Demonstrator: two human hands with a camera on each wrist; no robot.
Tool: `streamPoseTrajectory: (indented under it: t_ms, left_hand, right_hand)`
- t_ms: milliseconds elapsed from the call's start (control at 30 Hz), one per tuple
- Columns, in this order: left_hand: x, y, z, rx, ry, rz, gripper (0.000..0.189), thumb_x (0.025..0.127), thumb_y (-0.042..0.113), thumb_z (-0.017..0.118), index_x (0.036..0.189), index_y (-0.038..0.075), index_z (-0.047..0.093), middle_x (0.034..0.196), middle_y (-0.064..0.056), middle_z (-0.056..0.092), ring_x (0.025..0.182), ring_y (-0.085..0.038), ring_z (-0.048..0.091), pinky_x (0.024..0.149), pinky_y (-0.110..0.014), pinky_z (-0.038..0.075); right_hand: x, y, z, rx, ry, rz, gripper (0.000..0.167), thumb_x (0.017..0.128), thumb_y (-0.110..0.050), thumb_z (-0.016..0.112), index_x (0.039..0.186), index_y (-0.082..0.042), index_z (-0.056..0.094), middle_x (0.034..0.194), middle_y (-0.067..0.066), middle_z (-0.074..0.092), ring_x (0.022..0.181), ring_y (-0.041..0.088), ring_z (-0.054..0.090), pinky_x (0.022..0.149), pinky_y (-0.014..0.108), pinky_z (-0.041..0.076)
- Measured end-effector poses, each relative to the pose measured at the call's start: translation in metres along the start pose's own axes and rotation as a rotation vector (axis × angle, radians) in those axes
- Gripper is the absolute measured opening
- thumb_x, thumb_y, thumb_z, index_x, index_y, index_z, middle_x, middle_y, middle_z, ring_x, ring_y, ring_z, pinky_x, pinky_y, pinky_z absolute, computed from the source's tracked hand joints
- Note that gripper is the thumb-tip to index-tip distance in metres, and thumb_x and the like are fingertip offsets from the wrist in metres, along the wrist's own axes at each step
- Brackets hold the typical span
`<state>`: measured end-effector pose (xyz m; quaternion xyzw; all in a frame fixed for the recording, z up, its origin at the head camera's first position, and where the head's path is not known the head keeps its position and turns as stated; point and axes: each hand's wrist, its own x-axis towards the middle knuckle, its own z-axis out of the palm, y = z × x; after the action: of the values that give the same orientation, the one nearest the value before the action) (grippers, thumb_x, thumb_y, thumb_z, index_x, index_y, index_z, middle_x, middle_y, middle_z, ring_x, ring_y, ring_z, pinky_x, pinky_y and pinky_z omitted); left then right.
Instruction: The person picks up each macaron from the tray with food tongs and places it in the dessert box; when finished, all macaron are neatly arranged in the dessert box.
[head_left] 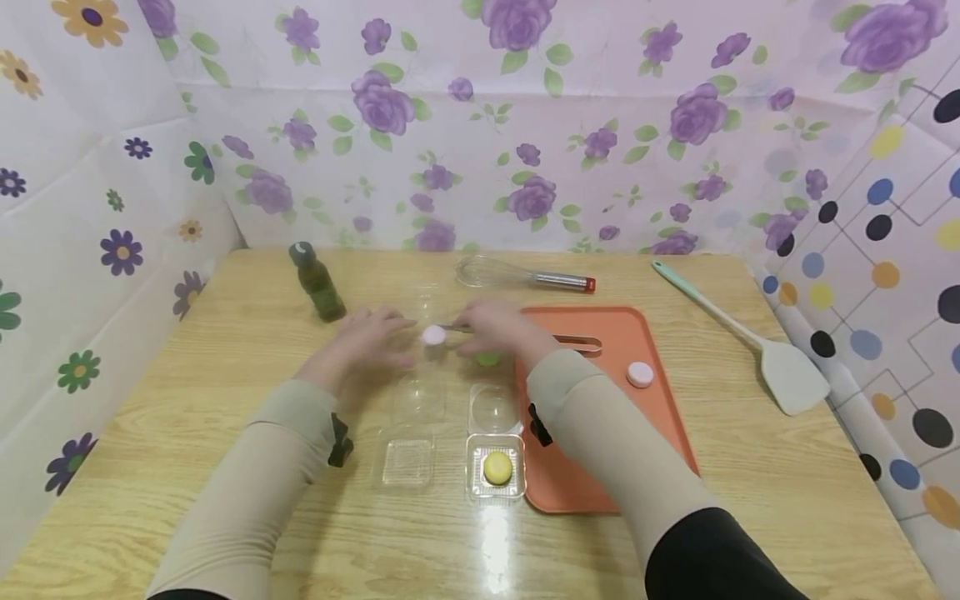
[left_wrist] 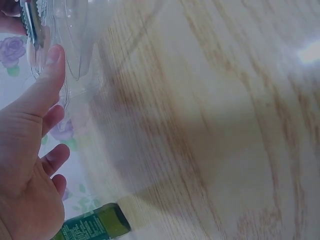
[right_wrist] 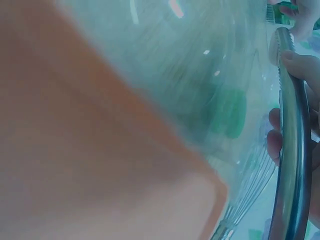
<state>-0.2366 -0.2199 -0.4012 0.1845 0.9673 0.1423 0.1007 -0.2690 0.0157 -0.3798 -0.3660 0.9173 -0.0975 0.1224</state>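
Observation:
In the head view my right hand (head_left: pixel 495 327) grips metal tongs (head_left: pixel 579 343), whose tips point left at a pale pink macaron (head_left: pixel 433 336). The macaron is between or right at the serrated tips, above a clear plastic box (head_left: pixel 418 400). My left hand (head_left: pixel 367 340) is just left of the macaron, fingers loosely extended. In the left wrist view its thumb (left_wrist: pixel 52 62) reaches the clear plastic beside the tong tips. A green macaron (head_left: pixel 487 359) shows partly below my right hand. In a nearer clear box (head_left: pixel 472 492) lies a yellow macaron (head_left: pixel 497 467).
An orange tray (head_left: pixel 562 487) under my right forearm bears another pink macaron (head_left: pixel 640 374). Another open clear box (head_left: pixel 405 462) stands near the front. A green bottle (head_left: pixel 320 287) stands back left, a whisk (head_left: pixel 525 274) lies behind, and a white spatula (head_left: pixel 791 379) lies right.

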Motion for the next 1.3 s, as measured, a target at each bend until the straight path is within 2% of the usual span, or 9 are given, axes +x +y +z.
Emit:
streamPoseTrajectory:
  t_ms: [233, 533, 833, 1067, 1300]
  left_hand:
    - [-0.001, 0.001, -0.002, 0.032, 0.021, 0.025, 0.073, 0.077, 0.044, 0.073, 0.138, 0.013, 0.046, 0.135, -0.010, 0.046, 0.113, -0.034, 0.041, 0.099, -0.053, 0.026]
    - [0.000, 0.004, -0.001, 0.032, 0.025, 0.034, 0.073, 0.077, 0.041, 0.074, 0.138, 0.014, 0.046, 0.133, -0.008, 0.048, 0.111, -0.032, 0.042, 0.097, -0.050, 0.028]
    - [0.000, 0.005, 0.001, 0.026, 0.016, 0.029, 0.073, 0.078, 0.042, 0.073, 0.140, 0.015, 0.045, 0.137, -0.010, 0.044, 0.117, -0.035, 0.038, 0.100, -0.054, 0.025]
    - [0.000, 0.006, 0.001, 0.033, 0.018, 0.031, 0.073, 0.078, 0.045, 0.072, 0.139, 0.015, 0.045, 0.136, -0.009, 0.045, 0.116, -0.035, 0.040, 0.099, -0.054, 0.027]
    - [-0.003, 0.005, -0.002, 0.039, 0.013, 0.026, 0.074, 0.080, 0.051, 0.067, 0.139, 0.013, 0.045, 0.135, -0.011, 0.046, 0.116, -0.036, 0.040, 0.100, -0.055, 0.024]
  right_hand:
    - [0.011, -0.015, 0.003, 0.016, -0.030, -0.011, 0.041, 0.082, -0.031, 0.070, 0.118, -0.011, 0.065, 0.114, 0.004, 0.061, 0.101, 0.019, 0.056, 0.088, 0.035, 0.046]
    - [0.015, -0.021, 0.011, -0.004, -0.024, 0.039, 0.036, 0.080, -0.030, 0.071, 0.113, -0.015, 0.067, 0.099, -0.003, 0.058, 0.085, 0.014, 0.054, 0.076, 0.030, 0.047]
    - [0.012, -0.025, 0.008, -0.007, -0.045, 0.048, 0.030, 0.080, -0.028, 0.070, 0.106, -0.013, 0.069, 0.098, -0.002, 0.058, 0.085, 0.014, 0.055, 0.077, 0.030, 0.047]
    - [0.011, -0.023, 0.009, 0.010, -0.045, 0.055, 0.037, 0.080, -0.030, 0.070, 0.113, -0.013, 0.067, 0.100, -0.001, 0.058, 0.086, 0.014, 0.054, 0.077, 0.031, 0.047]
    - [0.006, -0.018, 0.008, 0.037, -0.021, 0.041, 0.045, 0.083, -0.032, 0.069, 0.123, -0.013, 0.062, 0.115, 0.004, 0.058, 0.100, 0.019, 0.056, 0.089, 0.035, 0.046]
